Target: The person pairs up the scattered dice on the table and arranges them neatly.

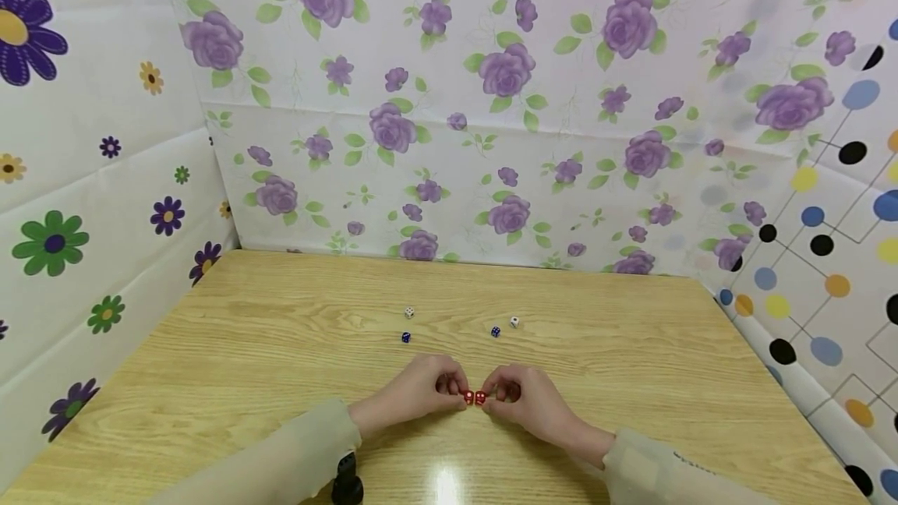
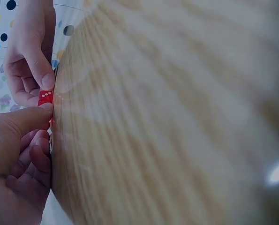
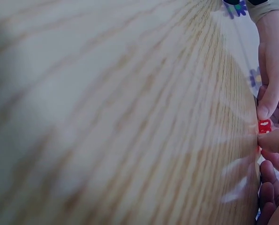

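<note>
Two red dice with white pips sit side by side at the front middle of the wooden table, a narrow gap between them in the head view. My left hand pinches the left red die between thumb and forefinger. From the other side, my right hand pinches the right red die the same way. In the left wrist view a red die shows between the two thumbs, close against the tabletop. The right wrist view also has a red die between the thumbs, partly covered by fingers.
Beyond the hands lie a white die and a blue die on the left, with another blue die and white die on the right. Patterned sheets stand around the wooden table.
</note>
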`<state>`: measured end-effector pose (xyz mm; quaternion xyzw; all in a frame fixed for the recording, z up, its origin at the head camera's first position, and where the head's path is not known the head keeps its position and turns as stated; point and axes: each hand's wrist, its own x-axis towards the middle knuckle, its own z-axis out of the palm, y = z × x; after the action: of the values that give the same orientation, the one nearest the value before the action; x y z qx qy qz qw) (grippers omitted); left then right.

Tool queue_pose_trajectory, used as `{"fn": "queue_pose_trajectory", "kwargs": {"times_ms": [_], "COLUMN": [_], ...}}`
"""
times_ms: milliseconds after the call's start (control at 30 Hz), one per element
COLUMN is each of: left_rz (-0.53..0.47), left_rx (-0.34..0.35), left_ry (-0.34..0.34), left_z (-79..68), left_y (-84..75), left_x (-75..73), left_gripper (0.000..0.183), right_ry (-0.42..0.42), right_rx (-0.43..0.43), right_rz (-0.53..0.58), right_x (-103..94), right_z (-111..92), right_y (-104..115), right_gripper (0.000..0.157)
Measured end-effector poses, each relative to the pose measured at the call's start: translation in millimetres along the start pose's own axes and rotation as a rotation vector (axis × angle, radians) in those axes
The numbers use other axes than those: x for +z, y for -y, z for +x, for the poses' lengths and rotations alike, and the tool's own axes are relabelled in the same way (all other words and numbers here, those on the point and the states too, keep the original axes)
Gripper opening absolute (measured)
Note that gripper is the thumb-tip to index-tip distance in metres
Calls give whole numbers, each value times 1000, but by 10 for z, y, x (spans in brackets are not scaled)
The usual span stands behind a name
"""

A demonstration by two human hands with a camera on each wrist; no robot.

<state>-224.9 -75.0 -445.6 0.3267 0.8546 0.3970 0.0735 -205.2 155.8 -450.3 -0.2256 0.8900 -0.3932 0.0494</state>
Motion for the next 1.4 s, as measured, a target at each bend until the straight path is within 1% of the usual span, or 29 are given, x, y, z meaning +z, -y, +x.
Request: {"fn": "queue_pose_trajectory", "kwargs": {"times_ms": [333,733,1400], "left_rz": [1,-4,14], "left_rx": [-7,-12,-19], "left_ry": [-1,0,-19], "left_z": [15,12,11], "left_y": [15,11,-16], "left_x": [15,20,38], "left_gripper": [10,10,10], "right_ry": [3,-5,-9], "right_rx": [0,0,-12], "right_rz": [17,-2,-11], "right_x": [0,3,10], "right_z": [-6,-11,-8], "right_y": [7,11,8], "right_gripper": [9,9,9]}}
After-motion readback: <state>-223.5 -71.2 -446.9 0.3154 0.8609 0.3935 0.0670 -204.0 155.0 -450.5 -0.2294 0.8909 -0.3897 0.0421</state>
